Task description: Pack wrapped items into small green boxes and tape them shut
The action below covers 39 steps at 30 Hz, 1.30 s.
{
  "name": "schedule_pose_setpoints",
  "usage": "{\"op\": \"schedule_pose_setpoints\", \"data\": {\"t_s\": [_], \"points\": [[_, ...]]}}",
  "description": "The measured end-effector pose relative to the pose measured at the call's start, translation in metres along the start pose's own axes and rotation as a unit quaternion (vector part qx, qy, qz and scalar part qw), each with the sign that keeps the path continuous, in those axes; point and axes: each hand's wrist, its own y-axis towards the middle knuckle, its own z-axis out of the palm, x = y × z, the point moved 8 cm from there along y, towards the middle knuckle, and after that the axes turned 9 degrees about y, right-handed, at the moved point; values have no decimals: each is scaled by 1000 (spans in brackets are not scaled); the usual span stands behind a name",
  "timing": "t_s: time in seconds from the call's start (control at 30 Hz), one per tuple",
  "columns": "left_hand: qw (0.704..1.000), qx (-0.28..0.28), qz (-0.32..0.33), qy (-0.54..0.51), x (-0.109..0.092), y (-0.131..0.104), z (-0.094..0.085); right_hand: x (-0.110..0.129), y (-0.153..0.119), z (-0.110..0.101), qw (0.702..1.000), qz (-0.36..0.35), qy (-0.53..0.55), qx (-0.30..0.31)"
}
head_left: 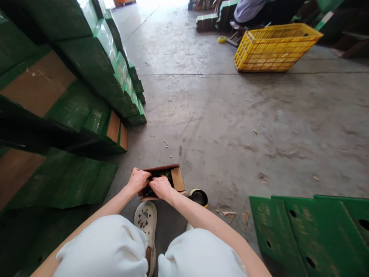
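On the floor in front of my feet stands an open cardboard box (178,180), its right flap folded outward. Dark green contents show inside, too shadowed to name. My left hand (138,180) is at the box's left end, with its fingers curled over into the opening. Just to the right, my right hand (161,187) reaches in over the near edge, fingers bent and close to the left fingertips. What the fingers of either hand hold is hidden. Beside the box, a tape dispenser (198,197) with a black and yellow round body lies near my right forearm.
Green cartons (109,77) are stacked high along the left. Flattened green cartons (311,231) lie at the lower right. A yellow crate (276,50) stands farther off, near a seated person (249,11) and a yellow tape roll (221,39). Small scraps (229,213) litter the concrete floor.
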Motion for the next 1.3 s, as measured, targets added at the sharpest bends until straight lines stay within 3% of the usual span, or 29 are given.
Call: {"op": "schedule_pose_setpoints", "data": {"t_s": [0.3, 0.6, 0.87, 0.93, 1.1, 1.3], "points": [[999, -43, 25, -12, 1, -16, 6, 2, -16, 1, 999, -35, -16, -9], [998, -58, 33, -14, 6, -8, 7, 6, 2, 1, 999, -47, -19, 4], [967, -227, 52, -102, 19, -29, 0, -10, -20, -16, 998, -62, 10, -27], [970, -213, 85, -87, 15, -29, -1, -12, -21, -17, 998, -42, 26, -26], [985, -94, 128, 66, -3, -27, 1, -11, -11, -12, 997, 29, 63, -20], [977, -84, 130, 146, -34, -41, -6, -9, -19, -9, 997, 35, 74, 2]]}}
